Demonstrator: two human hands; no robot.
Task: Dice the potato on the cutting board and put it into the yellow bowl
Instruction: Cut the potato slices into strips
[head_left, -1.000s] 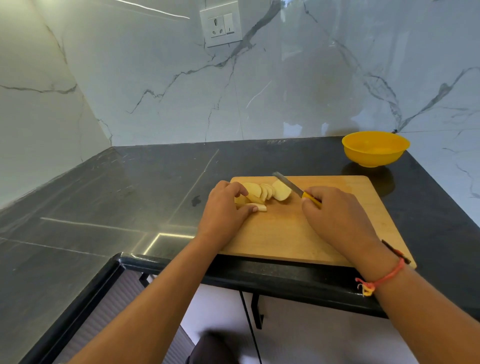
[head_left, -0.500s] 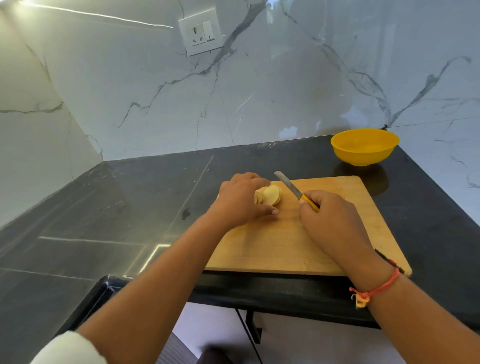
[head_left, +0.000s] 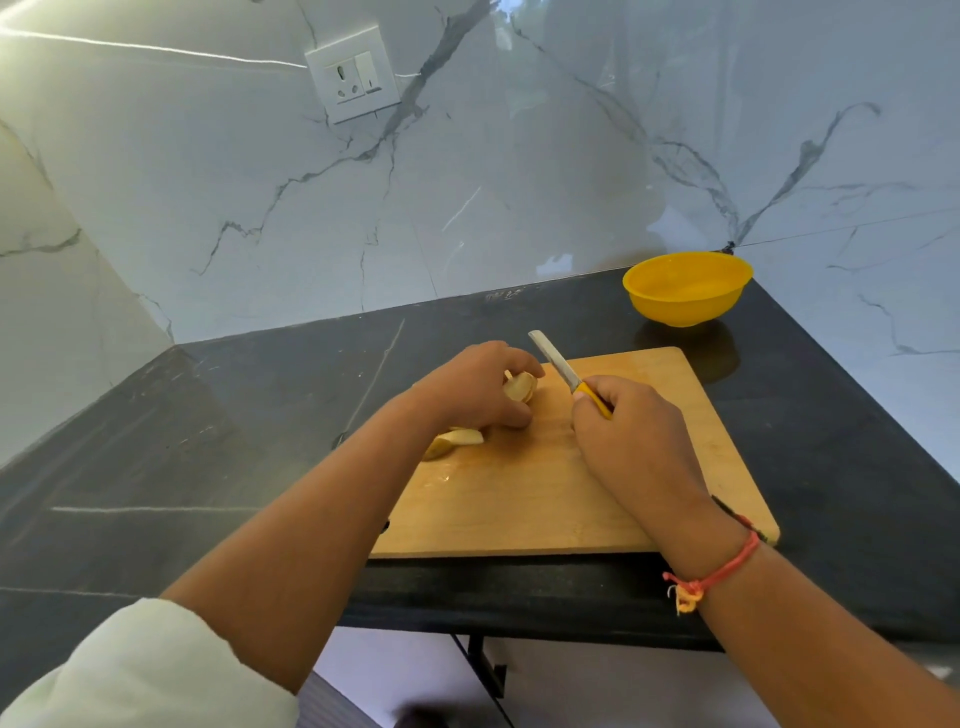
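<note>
A wooden cutting board lies on the black counter. My left hand grips a stack of pale potato slices at the board's far left. A few more potato slices lie just behind that hand at the board's left edge. My right hand holds a small knife by its yellow handle; the blade points away and to the left, just right of the gripped slices and apart from them. The yellow bowl stands empty beyond the board's far right corner.
The black counter runs into a corner of white marble walls. A white socket plate is on the back wall. The counter's front edge is just below the board.
My left hand has gathered the fanned potato slices into a stack and holds them, leaving a few slices behind by the left edge. The camera view shifted; the knife stays beside the stack.
</note>
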